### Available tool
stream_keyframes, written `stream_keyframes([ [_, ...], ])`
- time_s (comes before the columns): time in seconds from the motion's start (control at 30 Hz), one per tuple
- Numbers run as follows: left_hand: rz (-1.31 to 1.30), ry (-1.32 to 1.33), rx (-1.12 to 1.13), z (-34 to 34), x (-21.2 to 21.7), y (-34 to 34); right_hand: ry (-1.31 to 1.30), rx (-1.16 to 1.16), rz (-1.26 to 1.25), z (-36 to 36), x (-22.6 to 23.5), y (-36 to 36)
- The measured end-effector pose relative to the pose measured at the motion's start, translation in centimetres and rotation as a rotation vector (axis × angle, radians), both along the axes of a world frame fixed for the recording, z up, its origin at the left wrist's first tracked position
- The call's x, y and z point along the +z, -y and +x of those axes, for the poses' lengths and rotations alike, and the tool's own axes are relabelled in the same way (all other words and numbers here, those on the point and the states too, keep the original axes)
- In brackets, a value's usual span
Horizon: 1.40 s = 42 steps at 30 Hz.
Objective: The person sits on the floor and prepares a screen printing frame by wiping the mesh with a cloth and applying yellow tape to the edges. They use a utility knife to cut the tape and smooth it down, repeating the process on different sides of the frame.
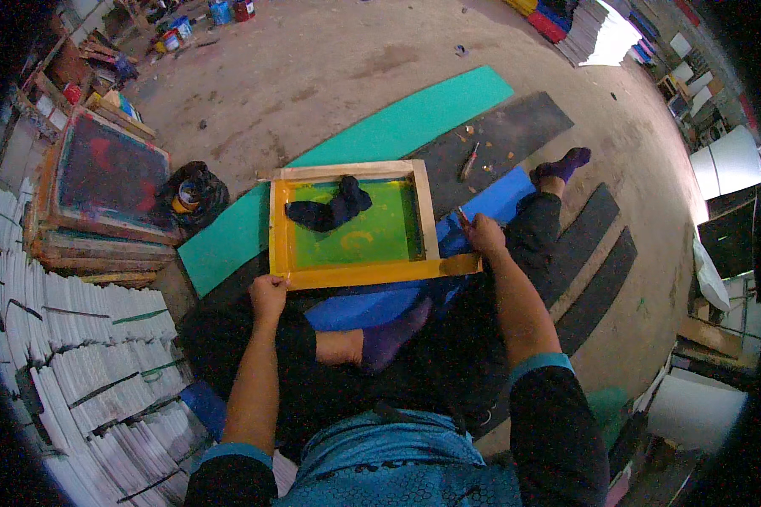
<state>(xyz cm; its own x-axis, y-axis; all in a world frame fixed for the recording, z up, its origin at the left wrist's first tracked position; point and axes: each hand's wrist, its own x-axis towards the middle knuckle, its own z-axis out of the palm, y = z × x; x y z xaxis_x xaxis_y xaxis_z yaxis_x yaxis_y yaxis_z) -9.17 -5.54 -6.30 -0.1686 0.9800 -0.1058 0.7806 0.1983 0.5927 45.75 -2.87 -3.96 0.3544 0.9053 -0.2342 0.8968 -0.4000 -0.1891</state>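
A wooden screen-printing frame (429, 207) with yellow-green mesh lies in front of me over my folded leg. A dark cloth (330, 211), bunched up, rests on its mesh. Along the near side runs a wide strip of yellow-brown tape (364, 274), its right end reaching past the frame's corner. My left hand (268, 296) is closed, pinching the tape at the near left corner. My right hand (484, 237) is closed just right of the frame, above the tape's free end. A slim reddish-brown object (462, 218) sticks out of its fingers; its kind is unclear.
Green (414, 118) and dark foam strips (516, 127) lie beneath and beyond, with a red-handled tool (470, 160) on the dark one. At left are stacked frames (110, 169), a black plastic bag (196, 194) and bundled paper stacks (101, 338). Paint cans (173, 35) stand far left.
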Motion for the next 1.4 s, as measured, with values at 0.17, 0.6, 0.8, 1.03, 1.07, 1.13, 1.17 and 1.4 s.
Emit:
stream_keyframes([
  [0.17, 0.006, -0.002, -0.022, -0.7, -2.3, -0.3, 0.099, 0.036, 0.255, -1.9, 2.2, 0.7],
  [0.6, 0.022, -0.077, 0.006, 0.6, 1.0, 0.1, -0.259, -0.217, 0.027, -14.9, 5.1, 13.5],
  [0.8, -0.017, -0.026, 0.013, 0.2, 0.8, -0.2, -0.376, -0.166, -0.055, -14.4, 3.3, 13.8],
  [1.03, 0.002, -0.025, 0.012, 0.4, 1.1, 0.0, -0.372, -0.094, 0.051, -14.6, 2.7, 13.8],
  [1.07, 0.007, -0.032, 0.012, 0.5, 1.1, 0.0, -0.354, -0.074, 0.072, -14.5, 2.6, 13.9],
  [1.13, 0.022, -0.05, 0.017, 0.4, 1.0, 0.1, -0.281, -0.021, 0.117, -14.8, 2.6, 13.8],
  [1.17, 0.012, -0.042, 0.026, 0.4, 1.0, 0.1, -0.277, -0.015, 0.112, -14.8, 2.7, 13.7],
  [1.4, -0.023, -0.006, 0.013, -0.2, -0.3, -0.2, -0.257, 0.0, 0.126, -14.7, 1.5, 13.6],
])
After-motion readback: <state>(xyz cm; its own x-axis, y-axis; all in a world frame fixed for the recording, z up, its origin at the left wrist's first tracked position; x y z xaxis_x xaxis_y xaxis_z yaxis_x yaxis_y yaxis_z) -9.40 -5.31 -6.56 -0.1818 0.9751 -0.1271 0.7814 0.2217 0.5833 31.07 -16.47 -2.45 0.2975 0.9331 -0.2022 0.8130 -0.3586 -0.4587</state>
